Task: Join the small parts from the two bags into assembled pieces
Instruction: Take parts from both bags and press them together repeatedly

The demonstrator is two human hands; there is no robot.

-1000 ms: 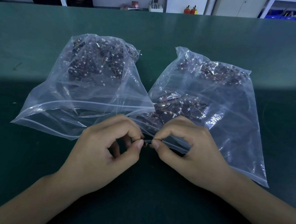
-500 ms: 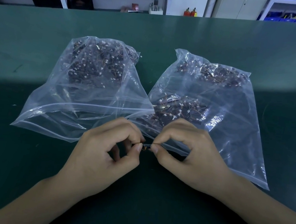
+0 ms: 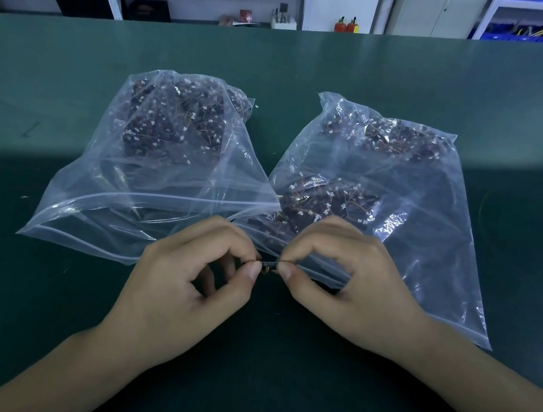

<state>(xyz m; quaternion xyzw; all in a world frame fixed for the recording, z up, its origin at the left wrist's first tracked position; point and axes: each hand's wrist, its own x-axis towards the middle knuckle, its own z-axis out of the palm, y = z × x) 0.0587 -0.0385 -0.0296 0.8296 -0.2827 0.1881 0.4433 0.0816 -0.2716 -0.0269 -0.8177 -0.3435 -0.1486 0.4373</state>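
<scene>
The small part (image 3: pixel 269 265) sits at the 6 o'clock edge of the right bag (image 3: pixel 384 200), above the desk (image 3: pixel 44 297). The left hand (image 3: pixel 184 284) and right hand (image 3: pixel 349 285) each pinch one end with thumb and forefinger. Judged light, stiff and fiddly, it is best held by its ends. Its long axis runs 9 to 3 o'clock. The left bag (image 3: pixel 150 169) lies at 10 o'clock.

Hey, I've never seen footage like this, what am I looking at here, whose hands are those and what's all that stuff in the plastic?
There is no machine here. A camera worn on a person's head looks down at their own two hands. On the green table lie two clear plastic bags, the left bag and the right bag, each holding many small dark parts with thin wires. The left hand and the right hand meet in front of the bags, pinching one small part between their fingertips. Shelves stand behind the table.
</scene>
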